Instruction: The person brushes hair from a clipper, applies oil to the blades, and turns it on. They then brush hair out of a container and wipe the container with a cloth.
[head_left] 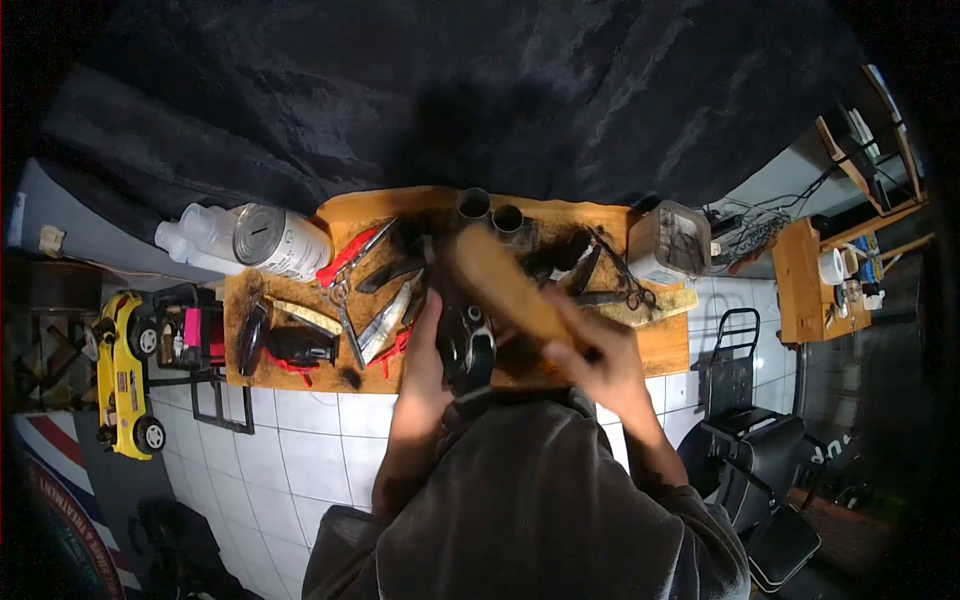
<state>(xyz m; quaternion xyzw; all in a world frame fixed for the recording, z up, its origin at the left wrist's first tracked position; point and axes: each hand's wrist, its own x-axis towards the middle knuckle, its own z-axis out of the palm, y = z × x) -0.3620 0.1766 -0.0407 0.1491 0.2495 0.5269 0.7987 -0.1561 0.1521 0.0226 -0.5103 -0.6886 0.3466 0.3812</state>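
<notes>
My left hand (424, 352) is closed round a glossy black hair clipper (466, 345) above the front of the wooden table (655, 345). In my right hand (607, 358) is a wooden brush (508, 285), smeared by motion; its bristle side is hidden. The far end of the brush lies over the upper part of the clipper. Left of my left hand are scissors (340, 290), a red-handled razor (352, 255) and more clippers (303, 346). Another pair of scissors (630, 285) lies beyond my right hand.
A large white can (290, 245) and clear bottles (205, 230) stand at the back left. Two dark cups (473, 204) are at the back middle, a clear container (670, 242) at the back right. A black chair (755, 450) stands right, a yellow toy car (125, 375) left.
</notes>
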